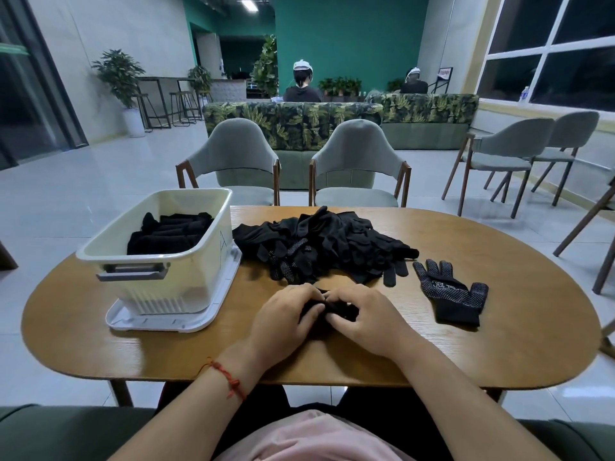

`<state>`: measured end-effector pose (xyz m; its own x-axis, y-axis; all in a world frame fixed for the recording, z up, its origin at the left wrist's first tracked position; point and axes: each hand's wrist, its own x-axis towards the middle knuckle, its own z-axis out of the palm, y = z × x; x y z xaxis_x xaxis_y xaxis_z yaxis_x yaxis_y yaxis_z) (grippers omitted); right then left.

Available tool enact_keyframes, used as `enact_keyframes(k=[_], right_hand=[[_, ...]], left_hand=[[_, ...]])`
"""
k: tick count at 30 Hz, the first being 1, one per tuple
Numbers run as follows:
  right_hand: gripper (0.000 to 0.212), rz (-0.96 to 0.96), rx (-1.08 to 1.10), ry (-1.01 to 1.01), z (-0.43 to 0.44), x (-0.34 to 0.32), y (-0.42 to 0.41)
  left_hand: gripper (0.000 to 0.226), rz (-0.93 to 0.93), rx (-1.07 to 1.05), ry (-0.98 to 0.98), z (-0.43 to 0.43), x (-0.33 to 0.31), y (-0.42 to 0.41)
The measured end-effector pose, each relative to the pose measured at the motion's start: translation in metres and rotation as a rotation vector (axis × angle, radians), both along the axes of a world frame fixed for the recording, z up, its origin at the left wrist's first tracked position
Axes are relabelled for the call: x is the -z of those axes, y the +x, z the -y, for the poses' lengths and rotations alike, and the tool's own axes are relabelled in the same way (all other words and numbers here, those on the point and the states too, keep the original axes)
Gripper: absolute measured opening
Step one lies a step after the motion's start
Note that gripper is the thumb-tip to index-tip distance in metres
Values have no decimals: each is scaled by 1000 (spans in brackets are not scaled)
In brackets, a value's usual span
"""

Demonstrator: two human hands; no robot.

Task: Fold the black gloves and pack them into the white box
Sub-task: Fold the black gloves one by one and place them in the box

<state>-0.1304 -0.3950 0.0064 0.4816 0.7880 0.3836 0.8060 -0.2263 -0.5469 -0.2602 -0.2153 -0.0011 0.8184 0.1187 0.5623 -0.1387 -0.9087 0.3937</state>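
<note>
Left hand (286,319), right hand (364,317): palms down, side by side, forearms converging. Curled fingers of both apparently pinch one black glove (344,312) between them.

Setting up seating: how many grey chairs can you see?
4: two across the table, left chair and right chair; two by the window, near chair, far chair. Legs at right edge may be more.

A café-style lounge — leaf-print sofas (293,124), padded chairs (233,151) at a wooden table (466,344), a high counter (163,78) with stools (182,94) — potted plants (118,74) against a teal wall (349,34).
</note>
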Motion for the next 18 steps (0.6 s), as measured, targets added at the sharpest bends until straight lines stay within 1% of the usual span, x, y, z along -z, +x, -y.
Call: enact_keyframes(k=[3, 5, 7, 8, 9, 10, 11, 13, 14, 15, 16, 17, 18], right_hand=[[13, -83, -21, 49, 3, -2, -1], [7, -255, -54, 105, 6, -7, -4], [7, -435, -72, 155, 8, -12, -4], [9, -482, -75, 177, 9, -14, -5], [10, -518, -83, 204, 10, -16, -5], [11, -551, -91, 238, 10, -17, -5], [12, -585, -93, 271, 10, -18, -6], [13, -655, -86, 303, 10, -18, -7], [12, -683, -82, 314, 9, -18, -7], [12, -710, -78, 320, 8, -19, -7], [11, -728, -74, 321, 8, -19, -6], [11, -735, -64, 319, 7, -18, -4], [11, -737, -54, 320, 7, -17, -3]], left_hand=[[18, 16, -16, -12, 2, -1, -2], [15, 50, -17, -74, 3, -6, -4], [10, 102, 0, -190, 6, -13, -6], [8, 119, 20, -264, 9, -17, -8], [7, 117, 49, -368, 12, -22, -8], [7, 90, 84, -515, 13, -26, -9], [13, 43, 130, -707, 13, -30, -9], [46, -105, 233, -1132, 10, -33, -7], [63, -192, 269, -1289, 7, -33, -6], [76, -265, 281, -1377, 4, -33, -4], [84, -312, 276, -1411, 0, -33, -2], [86, -335, 270, -1425, -2, -32, 0], [83, -345, 262, -1428, -2, -33, 1]])
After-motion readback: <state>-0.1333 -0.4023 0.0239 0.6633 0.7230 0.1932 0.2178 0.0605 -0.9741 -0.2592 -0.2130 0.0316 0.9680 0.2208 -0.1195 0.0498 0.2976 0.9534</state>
